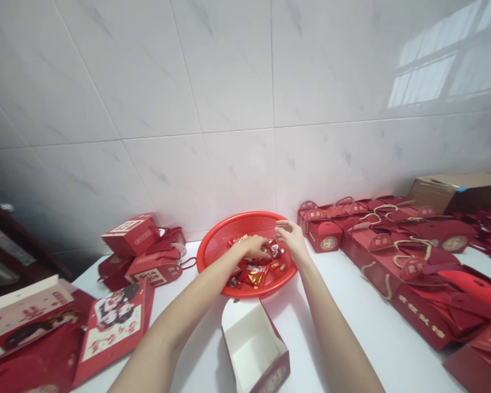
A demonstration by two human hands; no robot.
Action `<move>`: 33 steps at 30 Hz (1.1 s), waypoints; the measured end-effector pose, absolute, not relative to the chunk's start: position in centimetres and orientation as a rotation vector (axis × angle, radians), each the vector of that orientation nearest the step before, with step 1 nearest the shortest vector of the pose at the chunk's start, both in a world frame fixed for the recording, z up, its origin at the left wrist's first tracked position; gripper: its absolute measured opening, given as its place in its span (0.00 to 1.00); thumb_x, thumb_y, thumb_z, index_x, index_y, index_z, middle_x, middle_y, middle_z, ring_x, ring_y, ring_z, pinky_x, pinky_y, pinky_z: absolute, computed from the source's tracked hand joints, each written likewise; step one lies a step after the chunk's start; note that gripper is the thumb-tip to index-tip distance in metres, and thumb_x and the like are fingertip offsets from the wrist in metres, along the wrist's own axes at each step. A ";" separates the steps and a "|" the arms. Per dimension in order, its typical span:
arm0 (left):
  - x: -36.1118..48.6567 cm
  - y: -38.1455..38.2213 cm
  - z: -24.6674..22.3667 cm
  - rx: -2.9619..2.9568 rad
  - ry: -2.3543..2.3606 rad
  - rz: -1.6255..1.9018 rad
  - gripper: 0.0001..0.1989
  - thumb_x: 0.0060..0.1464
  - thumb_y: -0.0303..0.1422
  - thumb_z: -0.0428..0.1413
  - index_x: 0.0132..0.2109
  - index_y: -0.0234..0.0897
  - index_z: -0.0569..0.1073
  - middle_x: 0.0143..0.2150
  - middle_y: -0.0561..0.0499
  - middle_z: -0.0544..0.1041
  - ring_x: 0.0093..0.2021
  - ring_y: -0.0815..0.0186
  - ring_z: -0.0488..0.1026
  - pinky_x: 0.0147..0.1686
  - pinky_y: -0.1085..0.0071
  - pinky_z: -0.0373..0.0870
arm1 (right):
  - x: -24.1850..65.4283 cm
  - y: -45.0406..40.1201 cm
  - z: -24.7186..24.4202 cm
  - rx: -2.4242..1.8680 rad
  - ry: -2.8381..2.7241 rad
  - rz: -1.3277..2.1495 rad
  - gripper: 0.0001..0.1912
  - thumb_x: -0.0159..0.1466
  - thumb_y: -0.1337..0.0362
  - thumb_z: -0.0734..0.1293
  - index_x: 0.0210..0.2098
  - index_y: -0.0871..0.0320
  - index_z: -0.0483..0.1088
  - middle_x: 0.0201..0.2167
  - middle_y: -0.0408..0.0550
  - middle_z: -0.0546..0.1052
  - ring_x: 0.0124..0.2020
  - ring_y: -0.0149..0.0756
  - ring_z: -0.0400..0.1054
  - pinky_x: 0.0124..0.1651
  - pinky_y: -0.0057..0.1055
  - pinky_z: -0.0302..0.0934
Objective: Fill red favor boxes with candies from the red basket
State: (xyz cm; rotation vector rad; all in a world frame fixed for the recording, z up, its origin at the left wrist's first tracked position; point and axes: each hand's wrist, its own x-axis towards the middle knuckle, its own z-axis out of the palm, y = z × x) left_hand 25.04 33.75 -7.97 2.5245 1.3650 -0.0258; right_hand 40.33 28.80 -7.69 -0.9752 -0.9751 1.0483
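Observation:
A red perforated basket (213,232) stands on the white table near the wall, with wrapped candies (256,274) in red, gold and silver inside. My left hand (256,247) reaches into it, on the candies; its fingertips are partly hidden, and whether it holds anything is unclear. Over the basket's right side is my right hand (287,233), fingers apart and slightly curled, with nothing visible in them. A silver and red candy (274,249) lies between the two hands. In front of the basket, between my forearms, an open box (253,344) shows its bare white inside.
Red boxes with cord handles (376,240) stand in rows on the right. A brown carton (454,188) is behind them, beside dark red shredded material (485,232). More red boxes (133,240) and printed packages (117,322) are at the left. A tiled wall (237,109) rises behind.

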 end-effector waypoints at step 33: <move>24.1 35.0 -6.5 2.149 1.092 0.688 0.11 0.51 0.34 0.59 0.39 0.32 0.81 0.37 0.45 0.83 0.38 0.61 0.78 0.42 0.67 0.73 | 40.6 30.1 -8.8 -1.029 -0.929 0.928 0.14 0.45 0.65 0.71 0.34 0.55 0.73 0.35 0.45 0.78 0.43 0.40 0.72 0.49 0.36 0.65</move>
